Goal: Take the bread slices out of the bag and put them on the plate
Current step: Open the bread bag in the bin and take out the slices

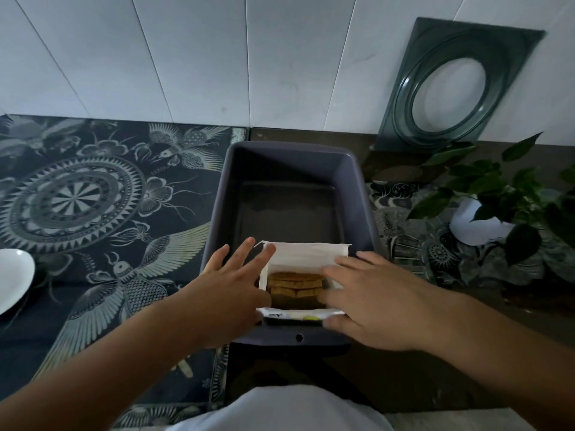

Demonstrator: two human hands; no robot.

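Spread open and clamped on nothing, left hand and right hand flanking the open bag at the tub's near edge, bread stacked inside, likely light, soft, crumbly, best pinched gently by the crusts, plate at the desk's left edge.

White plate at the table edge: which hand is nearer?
Left. The left hand is at the open bag's left side, toward the white plate but well apart from it. The right hand is at the bag's far side.
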